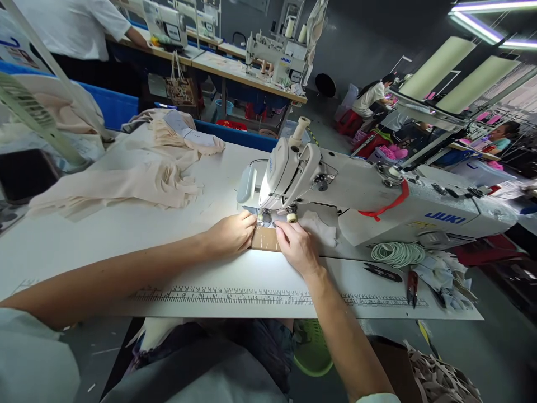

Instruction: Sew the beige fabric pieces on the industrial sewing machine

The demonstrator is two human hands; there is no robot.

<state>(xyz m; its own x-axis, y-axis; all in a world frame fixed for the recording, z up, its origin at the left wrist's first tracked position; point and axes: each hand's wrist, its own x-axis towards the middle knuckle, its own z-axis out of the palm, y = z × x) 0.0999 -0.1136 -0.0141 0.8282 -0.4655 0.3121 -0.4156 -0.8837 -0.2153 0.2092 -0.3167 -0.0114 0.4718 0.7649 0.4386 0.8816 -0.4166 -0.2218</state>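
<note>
Both hands are at the needle area of a white sewing machine. My left hand lies just left of the presser foot, its fingers curled and pressed together. On the other side, my right hand has thumb and forefinger brought together close to the foot. What either hand pinches is too small to make out. Between them is a brown plate with pale thread bits on it. A light cloth piece lies behind my right hand.
Cream fabric stacks lie on the left of the table, with more cut pieces behind. Toward the right are coiled pale cord, black thread snips, red-handled snips and scraps. Other people sit at machines farther off.
</note>
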